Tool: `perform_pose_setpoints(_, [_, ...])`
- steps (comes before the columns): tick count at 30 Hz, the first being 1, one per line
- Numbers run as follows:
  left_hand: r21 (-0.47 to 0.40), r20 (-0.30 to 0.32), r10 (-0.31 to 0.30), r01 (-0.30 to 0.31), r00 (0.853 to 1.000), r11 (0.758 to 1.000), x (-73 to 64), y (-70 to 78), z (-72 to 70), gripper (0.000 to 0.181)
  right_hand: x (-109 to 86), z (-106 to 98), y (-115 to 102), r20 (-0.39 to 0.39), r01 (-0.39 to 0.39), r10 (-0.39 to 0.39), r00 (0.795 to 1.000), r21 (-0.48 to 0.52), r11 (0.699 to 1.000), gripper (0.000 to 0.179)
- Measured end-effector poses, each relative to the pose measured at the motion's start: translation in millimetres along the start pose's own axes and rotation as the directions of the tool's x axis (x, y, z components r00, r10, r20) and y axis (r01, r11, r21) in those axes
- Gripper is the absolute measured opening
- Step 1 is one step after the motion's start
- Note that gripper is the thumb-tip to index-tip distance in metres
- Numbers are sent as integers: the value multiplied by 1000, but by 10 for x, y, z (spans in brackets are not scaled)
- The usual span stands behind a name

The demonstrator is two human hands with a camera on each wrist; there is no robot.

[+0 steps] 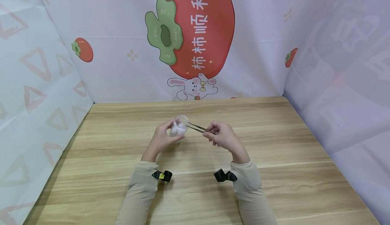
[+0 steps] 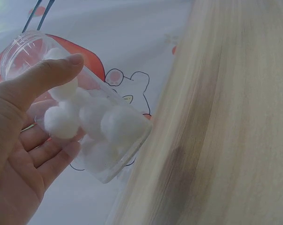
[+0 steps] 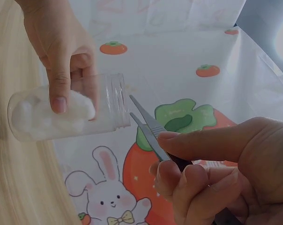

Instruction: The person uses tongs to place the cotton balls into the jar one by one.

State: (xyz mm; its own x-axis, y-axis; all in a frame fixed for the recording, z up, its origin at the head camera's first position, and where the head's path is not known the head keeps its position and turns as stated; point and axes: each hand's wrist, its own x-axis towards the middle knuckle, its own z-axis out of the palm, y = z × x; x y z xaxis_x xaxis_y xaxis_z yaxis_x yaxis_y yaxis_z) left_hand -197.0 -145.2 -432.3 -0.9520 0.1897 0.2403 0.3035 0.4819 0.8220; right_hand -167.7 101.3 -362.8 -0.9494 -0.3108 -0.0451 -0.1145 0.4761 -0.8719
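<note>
My left hand grips a clear, lidless jar around its side, thumb on one face and fingers on the other. Several white cotton balls lie inside toward the jar's bottom. In the right wrist view the jar's threaded mouth points toward the tweezers. My right hand pinches metal tweezers between thumb and fingers. Their two tips stand apart with nothing between them, right at the jar's mouth.
Under both hands is a wood-grain table. A printed cloth backdrop with persimmons and a rabbit rises behind it, and cloth walls stand at left and right. A small black camera sits on each wrist.
</note>
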Motion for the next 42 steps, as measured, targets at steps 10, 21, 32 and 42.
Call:
perform_pose_setpoints(10, [6,3,0,0,1000,1000,0,1,7,73,14,4,1,7,-16,16,1000,1,1000,13])
perform_pose_setpoints(21, [-8,10,-6,7,1000,1000,12,-6,23,73,12,-1,7,0,-14,14,1000,17,1000,13])
perform_pose_setpoints(32, [-47,-15,-46,45,999,998,24,-84,55,56,30,-46,56,-9,-43,44,999,40,998,14])
perform_pose_setpoints(42, [-85,-45,-80,75,996,993,30,-126,65,58,92,-87,166,-29,-83,85,996,48,995,18])
